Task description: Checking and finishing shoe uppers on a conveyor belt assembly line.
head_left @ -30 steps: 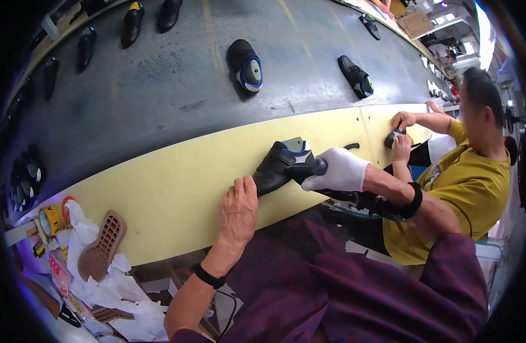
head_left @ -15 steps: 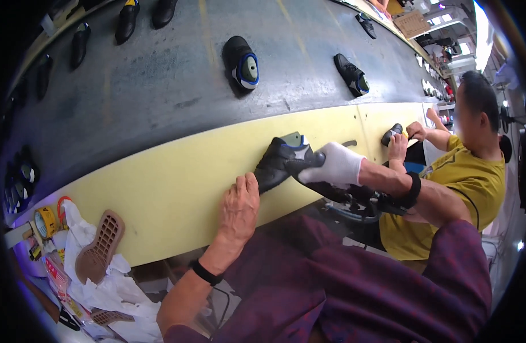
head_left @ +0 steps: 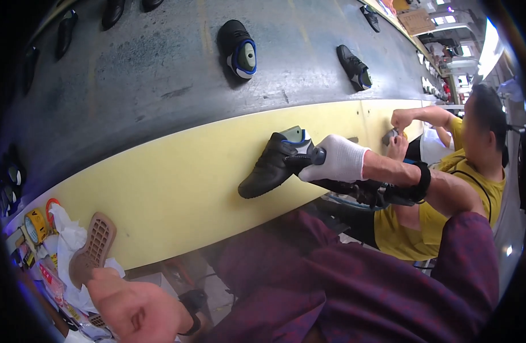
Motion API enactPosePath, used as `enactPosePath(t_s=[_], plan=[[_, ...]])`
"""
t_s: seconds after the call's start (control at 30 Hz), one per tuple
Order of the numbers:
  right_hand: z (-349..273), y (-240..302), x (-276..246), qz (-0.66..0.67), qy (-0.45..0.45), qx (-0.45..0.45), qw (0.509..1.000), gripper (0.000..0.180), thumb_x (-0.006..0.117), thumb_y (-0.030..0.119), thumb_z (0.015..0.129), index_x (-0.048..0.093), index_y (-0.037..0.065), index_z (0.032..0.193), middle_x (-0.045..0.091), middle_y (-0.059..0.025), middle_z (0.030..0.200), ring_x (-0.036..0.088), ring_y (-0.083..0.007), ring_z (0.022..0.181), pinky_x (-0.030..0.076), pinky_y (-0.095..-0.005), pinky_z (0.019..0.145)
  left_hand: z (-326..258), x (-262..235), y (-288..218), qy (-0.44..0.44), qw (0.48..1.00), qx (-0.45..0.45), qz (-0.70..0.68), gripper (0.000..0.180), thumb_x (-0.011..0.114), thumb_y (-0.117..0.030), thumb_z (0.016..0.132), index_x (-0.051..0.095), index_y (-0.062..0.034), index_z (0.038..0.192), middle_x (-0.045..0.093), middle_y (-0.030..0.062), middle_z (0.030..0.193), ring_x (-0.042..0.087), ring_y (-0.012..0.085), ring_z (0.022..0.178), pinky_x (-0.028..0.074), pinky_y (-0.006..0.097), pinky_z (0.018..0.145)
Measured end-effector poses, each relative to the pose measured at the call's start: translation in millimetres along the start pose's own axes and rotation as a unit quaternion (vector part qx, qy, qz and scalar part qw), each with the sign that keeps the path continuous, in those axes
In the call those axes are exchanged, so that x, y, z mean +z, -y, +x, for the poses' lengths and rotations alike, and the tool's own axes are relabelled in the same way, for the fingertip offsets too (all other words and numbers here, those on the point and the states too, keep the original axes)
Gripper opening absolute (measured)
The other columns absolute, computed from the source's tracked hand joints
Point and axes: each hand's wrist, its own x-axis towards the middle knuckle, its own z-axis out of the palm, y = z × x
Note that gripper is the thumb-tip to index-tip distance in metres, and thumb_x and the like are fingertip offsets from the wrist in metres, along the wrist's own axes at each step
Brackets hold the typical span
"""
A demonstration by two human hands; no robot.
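White-gloved right hand (head_left: 338, 160) clamped round a black, round-ended tool (head_left: 318, 155) beside a black leather-look shoe (head_left: 266, 171). Bare left hand (head_left: 134, 308) by a brown, lattice-patterned sole (head_left: 99, 235); blurred, can't tell its grip.

We see a yellow tape roll (head_left: 39, 224) at left, black shoes (head_left: 233, 38) spread over the dark surface (head_left: 160, 63), and a co-worker (head_left: 477, 166) in yellow at right.

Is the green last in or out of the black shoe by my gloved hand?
In: the green last shows at the mouth of the black shoe, its lower part hidden inside.
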Motion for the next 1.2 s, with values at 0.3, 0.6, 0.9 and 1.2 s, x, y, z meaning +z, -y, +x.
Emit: enactPosePath(t_s=[0.3, 0.6, 0.9, 1.2], plan=[[-2.5, 24.7, -13.5, 0.019, 0.058, 0.078, 0.995, 0.057, 0.083, 0.055, 0.082, 0.078, -0.001, 0.083, 0.069, -0.0119, 0.068, 0.068, -0.0212, 0.063, 0.057, -0.0389, 0.064, -23.4, 36.8, -40.0, 0.101, 0.984, -0.082, -0.126, 0.091, 0.005, -0.067, 0.112, 0.054, -0.0049, 0.067, 0.04, 0.0028, 0.062, 0.032, 0.0192, 0.057, 0.024, 0.035, 0.059], [-12.1, -2.6, 4.6, -0.018, -0.036, -0.067, 0.997, 0.055, 0.087, 0.048, 0.081, 0.075, -0.005, 0.086, 0.069, -0.0173, 0.067, 0.068, -0.0235, 0.062, 0.056, -0.0394, 0.066, -44.1, 87.2, -32.3, 0.216, 0.962, -0.142, -0.086, 0.081, 0.018, -0.054, 0.116, 0.068, 0.0008, 0.084, 0.057, 0.0124, 0.079, 0.053, 0.0263, 0.069, 0.041, 0.036, 0.058], [68.6, -156.6, -8.8, 0.105, -0.322, 0.057, 0.939, 0.048, 0.078, 0.045, 0.091, 0.077, -0.002, 0.089, 0.069, -0.0062, 0.066, 0.065, -0.0171, 0.057, 0.052, -0.0347, 0.056, -90.8, 175.9, -47.4, 0.346, 0.929, 0.069, 0.111, 0.039, 0.062, -0.029, 0.105, 0.062, -0.0018, 0.133, 0.061, 0.0209, 0.133, 0.06, 0.0383, 0.12, 0.047, 0.052, 0.098], [51.8, -134.1, -9.0, -0.051, -0.624, -0.256, 0.737, 0.041, 0.084, 0.014, 0.081, 0.071, 0.006, 0.12, 0.07, -0.017, 0.113, 0.066, -0.0392, 0.104, 0.055, -0.0483, 0.093, -102.5, 191.6, 6.3, 0.419, 0.859, 0.244, 0.166, 0.052, 0.073, -0.011, 0.092, 0.059, -0.0099, 0.142, 0.059, 0.0163, 0.14, 0.059, 0.0384, 0.127, 0.046, 0.051, 0.105]])
